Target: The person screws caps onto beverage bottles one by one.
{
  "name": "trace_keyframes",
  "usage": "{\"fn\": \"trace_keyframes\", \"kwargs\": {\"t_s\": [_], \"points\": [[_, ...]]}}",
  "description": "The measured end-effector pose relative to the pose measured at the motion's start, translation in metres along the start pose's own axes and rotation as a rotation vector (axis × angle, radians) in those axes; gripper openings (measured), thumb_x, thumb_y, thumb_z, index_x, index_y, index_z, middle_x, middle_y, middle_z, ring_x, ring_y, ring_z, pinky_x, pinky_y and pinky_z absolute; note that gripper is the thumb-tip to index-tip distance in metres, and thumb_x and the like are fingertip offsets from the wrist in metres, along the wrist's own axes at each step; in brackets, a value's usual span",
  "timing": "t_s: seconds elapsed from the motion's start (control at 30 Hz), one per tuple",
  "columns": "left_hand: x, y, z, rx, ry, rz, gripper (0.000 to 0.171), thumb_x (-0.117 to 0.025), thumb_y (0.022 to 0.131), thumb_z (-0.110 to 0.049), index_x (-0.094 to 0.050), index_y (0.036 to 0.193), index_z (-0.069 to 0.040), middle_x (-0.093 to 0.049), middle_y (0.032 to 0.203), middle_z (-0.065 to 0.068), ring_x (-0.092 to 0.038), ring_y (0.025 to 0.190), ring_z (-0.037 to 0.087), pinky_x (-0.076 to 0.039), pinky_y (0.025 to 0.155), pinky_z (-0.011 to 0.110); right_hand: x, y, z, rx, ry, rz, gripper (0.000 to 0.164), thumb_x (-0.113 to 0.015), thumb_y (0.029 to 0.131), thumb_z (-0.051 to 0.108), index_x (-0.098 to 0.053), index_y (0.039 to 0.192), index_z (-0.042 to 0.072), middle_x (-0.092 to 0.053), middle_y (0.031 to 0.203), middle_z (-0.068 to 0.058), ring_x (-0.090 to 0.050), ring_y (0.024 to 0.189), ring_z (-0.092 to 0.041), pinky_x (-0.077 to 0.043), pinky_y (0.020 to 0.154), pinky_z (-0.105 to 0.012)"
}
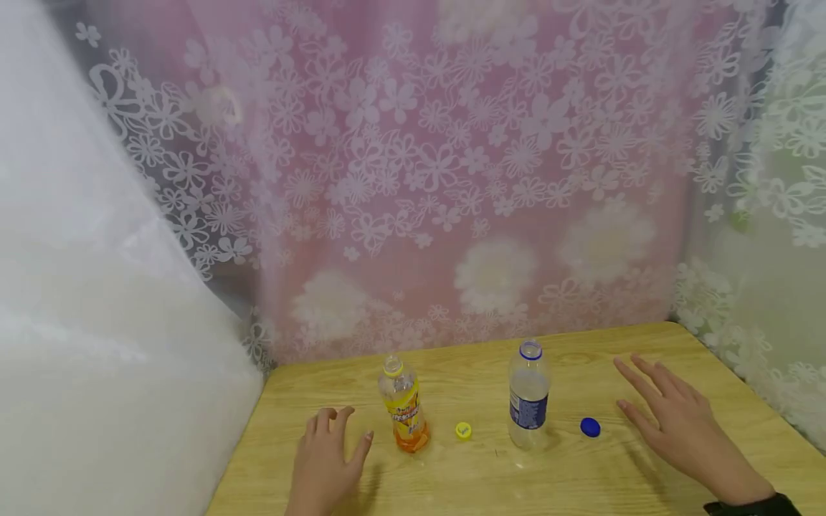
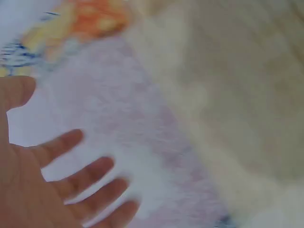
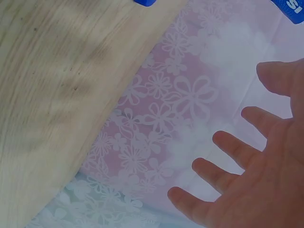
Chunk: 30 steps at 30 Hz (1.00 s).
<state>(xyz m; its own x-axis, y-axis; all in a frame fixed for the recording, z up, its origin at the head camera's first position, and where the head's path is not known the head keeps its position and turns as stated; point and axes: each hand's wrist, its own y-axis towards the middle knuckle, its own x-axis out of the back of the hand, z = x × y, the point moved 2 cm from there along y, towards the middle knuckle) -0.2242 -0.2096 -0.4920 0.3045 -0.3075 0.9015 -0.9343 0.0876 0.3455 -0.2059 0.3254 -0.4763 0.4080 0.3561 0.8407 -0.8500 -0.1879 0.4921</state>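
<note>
My left hand (image 1: 328, 459) hovers left of a yellow-labelled bottle (image 1: 405, 412) that has a little orange liquid at its base and no cap on. Its fingers are spread, apart from the bottle; the left wrist view shows the hand (image 2: 61, 180) holding nothing. A small yellow bottle cap (image 1: 463, 431) lies on the table right of that bottle. Farther right stands a clear, uncapped bottle (image 1: 529, 401) with a blue label. Beside it lies a blue bottle cap (image 1: 590, 428). My right hand (image 1: 684, 423), fingers extended and holding nothing, is to the right of the blue cap.
Both bottles stand upright on a light wood-grain table (image 1: 477, 487). A pink curtain (image 1: 413, 179) with white flowers hangs behind the table's back edge. Pale sheer fabric (image 1: 774, 236) hangs at the right, and a white sheet (image 1: 97, 322) slopes down at the left.
</note>
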Motion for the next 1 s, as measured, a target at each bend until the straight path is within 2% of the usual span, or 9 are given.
{"fn": "trace_keyframes", "kwargs": {"t_s": [0.1, 0.17, 0.27, 0.33, 0.4, 0.53, 0.77, 0.87, 1.0], "points": [[0.008, -0.007, -0.027, -0.046, -0.123, 0.077, 0.036, -0.063, 0.096, -0.055, -0.068, 0.104, -0.02, -0.059, 0.088, -0.007, -0.055, 0.074, 0.009, -0.047, 0.058, 0.029, 0.0, -0.004, 0.0, -0.004, -0.002, 0.01, 0.075, -0.066, 0.1, 0.03, -0.026, 0.163, 0.025, -0.036, 0.157, -0.023, -0.035, 0.132, -0.06, -0.028, 0.093, -0.075], [0.009, -0.009, -0.051, -0.101, -0.309, 0.152, 0.023, -0.066, 0.097, -0.045, -0.067, 0.095, -0.022, -0.059, 0.078, -0.013, -0.052, 0.063, 0.001, -0.044, 0.052, 0.023, 0.001, -0.006, 0.0, -0.003, -0.01, 0.004, 0.075, -0.067, 0.1, 0.03, -0.026, 0.162, 0.025, -0.036, 0.157, -0.023, -0.036, 0.132, -0.06, -0.028, 0.094, -0.075], [0.006, -0.009, -0.091, -0.179, -0.599, 0.261, 0.012, -0.066, 0.1, -0.034, -0.068, 0.098, -0.022, -0.063, 0.08, -0.014, -0.059, 0.069, -0.002, -0.051, 0.056, 0.02, 0.001, -0.007, 0.0, -0.006, -0.02, 0.001, 0.074, -0.066, 0.1, 0.03, -0.026, 0.162, 0.025, -0.035, 0.158, -0.022, -0.035, 0.134, -0.059, -0.027, 0.095, -0.075], [0.0, -0.005, -0.117, -0.214, -0.704, 0.298, 0.014, -0.066, 0.1, -0.032, -0.067, 0.107, -0.021, -0.065, 0.092, -0.013, -0.064, 0.081, 0.002, -0.055, 0.063, 0.021, 0.002, -0.007, 0.0, -0.01, -0.029, 0.004, 0.073, -0.065, 0.1, 0.031, -0.027, 0.162, 0.025, -0.036, 0.158, -0.022, -0.034, 0.134, -0.058, -0.028, 0.096, -0.075], [-0.006, 0.002, -0.139, -0.244, -0.717, 0.289, 0.023, -0.067, 0.099, -0.035, -0.065, 0.117, -0.021, -0.064, 0.105, -0.01, -0.065, 0.092, 0.006, -0.056, 0.07, 0.022, 0.002, -0.008, 0.001, -0.018, -0.028, 0.014, 0.073, -0.065, 0.101, 0.031, -0.026, 0.162, 0.026, -0.036, 0.157, -0.022, -0.033, 0.136, -0.058, -0.027, 0.096, -0.075], [-0.024, 0.018, -0.176, -0.252, -0.648, 0.212, 0.044, -0.07, 0.095, -0.045, -0.058, 0.132, -0.024, -0.06, 0.123, -0.008, -0.062, 0.108, 0.013, -0.055, 0.085, 0.029, 0.004, -0.013, 0.004, -0.03, -0.032, 0.033, 0.073, -0.065, 0.101, 0.032, -0.026, 0.162, 0.027, -0.039, 0.155, -0.024, -0.035, 0.134, -0.058, -0.028, 0.096, -0.075], [-0.061, 0.039, -0.219, -0.117, -0.696, 0.16, 0.083, -0.077, 0.082, -0.062, -0.045, 0.147, -0.022, -0.052, 0.137, -0.002, -0.053, 0.123, 0.016, -0.052, 0.095, 0.042, 0.006, -0.026, 0.001, -0.05, -0.048, 0.048, 0.073, -0.065, 0.1, 0.033, -0.027, 0.162, 0.028, -0.04, 0.154, -0.023, -0.038, 0.132, -0.057, -0.029, 0.095, -0.075], [-0.071, 0.044, -0.231, -0.11, -0.707, 0.136, 0.086, -0.078, 0.08, -0.064, -0.044, 0.147, -0.022, -0.051, 0.136, -0.003, -0.053, 0.121, 0.015, -0.052, 0.093, 0.04, 0.007, -0.028, 0.0, -0.049, -0.059, 0.041, 0.072, -0.066, 0.1, 0.033, -0.028, 0.162, 0.028, -0.041, 0.153, -0.022, -0.039, 0.131, -0.057, -0.031, 0.093, -0.075], [-0.078, 0.048, -0.241, -0.122, -0.732, 0.107, 0.071, -0.081, 0.082, -0.056, -0.05, 0.137, -0.025, -0.055, 0.125, -0.008, -0.056, 0.111, 0.011, -0.053, 0.087, 0.032, 0.013, -0.028, 0.001, -0.011, -0.068, 0.023, 0.075, -0.07, 0.097, 0.029, -0.031, 0.161, 0.025, -0.043, 0.151, -0.024, -0.045, 0.128, -0.053, -0.039, 0.091, -0.071]]}}
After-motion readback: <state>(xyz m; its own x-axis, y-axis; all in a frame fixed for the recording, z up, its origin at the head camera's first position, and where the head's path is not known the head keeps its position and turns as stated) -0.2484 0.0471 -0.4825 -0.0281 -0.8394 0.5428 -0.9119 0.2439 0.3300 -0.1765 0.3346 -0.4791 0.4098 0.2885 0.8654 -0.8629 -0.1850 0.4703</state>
